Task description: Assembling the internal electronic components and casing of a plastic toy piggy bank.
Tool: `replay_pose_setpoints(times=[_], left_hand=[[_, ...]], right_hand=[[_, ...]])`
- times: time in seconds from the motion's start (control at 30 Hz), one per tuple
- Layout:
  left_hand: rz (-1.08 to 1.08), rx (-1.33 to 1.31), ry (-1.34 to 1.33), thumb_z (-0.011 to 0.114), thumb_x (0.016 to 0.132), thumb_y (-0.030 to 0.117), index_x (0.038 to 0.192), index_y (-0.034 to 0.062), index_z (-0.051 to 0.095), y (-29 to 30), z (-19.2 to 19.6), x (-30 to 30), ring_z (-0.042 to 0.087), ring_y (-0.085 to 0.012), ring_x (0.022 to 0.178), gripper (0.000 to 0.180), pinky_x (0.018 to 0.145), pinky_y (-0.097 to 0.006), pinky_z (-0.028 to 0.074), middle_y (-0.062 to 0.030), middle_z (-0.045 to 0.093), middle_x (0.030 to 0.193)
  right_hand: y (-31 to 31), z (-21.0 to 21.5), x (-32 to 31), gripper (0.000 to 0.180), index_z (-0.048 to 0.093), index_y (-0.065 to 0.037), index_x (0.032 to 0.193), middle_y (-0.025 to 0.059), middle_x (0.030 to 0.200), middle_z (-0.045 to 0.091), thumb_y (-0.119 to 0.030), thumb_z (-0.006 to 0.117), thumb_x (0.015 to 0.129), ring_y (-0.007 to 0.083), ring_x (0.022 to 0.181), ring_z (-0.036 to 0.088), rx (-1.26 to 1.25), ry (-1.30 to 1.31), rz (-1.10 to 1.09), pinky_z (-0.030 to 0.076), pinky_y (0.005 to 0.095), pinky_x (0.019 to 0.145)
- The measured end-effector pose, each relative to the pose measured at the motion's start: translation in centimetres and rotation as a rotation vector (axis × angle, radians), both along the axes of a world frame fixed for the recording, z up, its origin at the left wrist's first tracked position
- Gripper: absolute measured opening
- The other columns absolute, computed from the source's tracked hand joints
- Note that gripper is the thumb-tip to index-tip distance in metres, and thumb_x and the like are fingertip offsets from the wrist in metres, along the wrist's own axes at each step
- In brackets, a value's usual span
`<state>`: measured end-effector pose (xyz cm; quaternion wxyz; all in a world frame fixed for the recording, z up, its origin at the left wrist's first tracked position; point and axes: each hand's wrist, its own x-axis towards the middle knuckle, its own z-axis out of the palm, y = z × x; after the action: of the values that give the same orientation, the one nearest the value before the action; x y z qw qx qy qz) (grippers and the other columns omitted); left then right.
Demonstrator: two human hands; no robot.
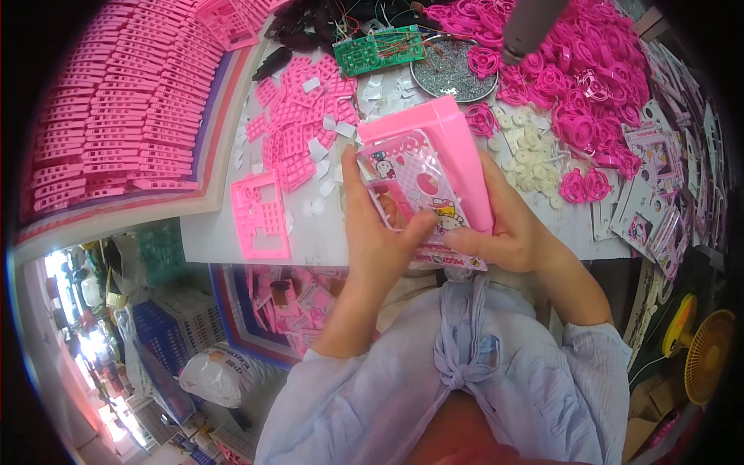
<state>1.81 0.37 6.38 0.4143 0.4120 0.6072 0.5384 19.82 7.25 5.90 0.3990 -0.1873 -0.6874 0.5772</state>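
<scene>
Both hands grip one pink plastic toy housing [449,155], held upright over the near edge of the white table [209,232], close to my chest. Going from the left: my left hand [376,232] wraps the housing's left side, fingers curled up along its edge and the thumb pressed across the printed sticker panel [415,186] on its face. My right hand [515,232] clasps the right side, thumb reaching in toward the lower corner of that panel. Neither hand is slack; each is closed on the housing.

I judge the housing to be light and stiff, a thin moulded shell that would flex a little if squeezed hard. Its smooth pink flanks look slippery, so I would keep hold by the long edges, where the fingers can hook around a corner. The sticker face looks glossy and easily creased or smeared, so pressure there should stay gentle and flat.

On the far left lie rows of stacked pink frames [116,108]; a single pink grid frame [260,213] lies just left of my left hand. Farther off sit loose pink keypad pieces [298,116], a green circuit board [380,50] and a round dish of screws [449,74]. To the right are pink wheels [573,85] and small white discs [527,147].
</scene>
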Motion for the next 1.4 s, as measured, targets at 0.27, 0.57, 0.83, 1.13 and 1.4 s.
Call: replay_pose_setpoints(times=[0.27, 0.57, 0.83, 1.13, 1.4], left_hand=[[-0.092, -0.020, 0.428, 0.088, 0.069, 0.010, 0.155, -0.0037, 0.016, 0.0, -1.4, -2.0, 0.063, -0.0322, 0.114, 0.114, 0.096, -0.038, 0.050, -0.0213, 0.058, 0.129], [0.030, 0.005, -0.237, 0.069, 0.093, 0.021, 0.146, -0.0029, 0.035, 1.6, -1.5, -1.3, 0.068, -0.0193, 0.097, 0.067, 0.081, -0.029, 0.055, -0.0148, 0.063, 0.120], [0.180, 0.134, -0.231, 0.050, 0.109, 0.028, 0.110, 0.0034, 0.058, 2.4, -2.8, -2.3, 0.061, -0.0038, 0.078, 0.025, 0.067, -0.021, 0.051, -0.0007, 0.066, 0.091], [0.238, 0.236, -0.218, 0.047, 0.110, 0.028, 0.114, 0.0053, 0.056, 2.1, -1.4, -2.0, 0.059, -0.0037, 0.079, 0.025, 0.068, -0.021, 0.050, -0.0002, 0.065, 0.097], [0.305, 0.105, -0.299, 0.048, 0.109, 0.034, 0.114, 0.0067, 0.060, 2.2, -0.9, -2.0, 0.061, -0.0059, 0.080, 0.030, 0.070, -0.024, 0.051, -0.0001, 0.066, 0.095]], right_hand=[[-0.6, 1.2, 0.6, 0.068, 0.038, 0.003, 0.146, 0.0188, 0.122, 0.058, -0.013, 0.069, 0.088, 0.0256, 0.108, 0.060, -0.053, -0.193, 0.023, 0.048, 0.0355, 0.093], [-0.3, -0.4, 0.2, 0.072, 0.038, -0.002, 0.150, 0.0107, 0.132, 0.058, -0.007, 0.074, 0.089, 0.0186, 0.123, 0.057, -0.627, 0.180, 0.034, 0.047, 0.0345, 0.103], [-1.3, -0.8, 3.2, 0.066, 0.043, 0.004, 0.144, 0.0107, 0.131, 0.062, 0.002, 0.074, 0.086, 0.0200, 0.122, 0.061, -0.764, 0.025, 0.136, 0.048, 0.0340, 0.105], [-3.1, -1.6, 1.5, 0.063, 0.045, 0.005, 0.141, 0.0145, 0.134, 0.060, 0.003, 0.074, 0.086, 0.0188, 0.123, 0.060, -0.577, 0.125, -0.018, 0.047, 0.0333, 0.105], [-2.9, -0.6, 1.2, 0.066, 0.044, 0.005, 0.142, 0.0131, 0.134, 0.059, 0.002, 0.075, 0.084, 0.0176, 0.120, 0.061, -0.472, 0.099, 0.011, 0.047, 0.0335, 0.105]])
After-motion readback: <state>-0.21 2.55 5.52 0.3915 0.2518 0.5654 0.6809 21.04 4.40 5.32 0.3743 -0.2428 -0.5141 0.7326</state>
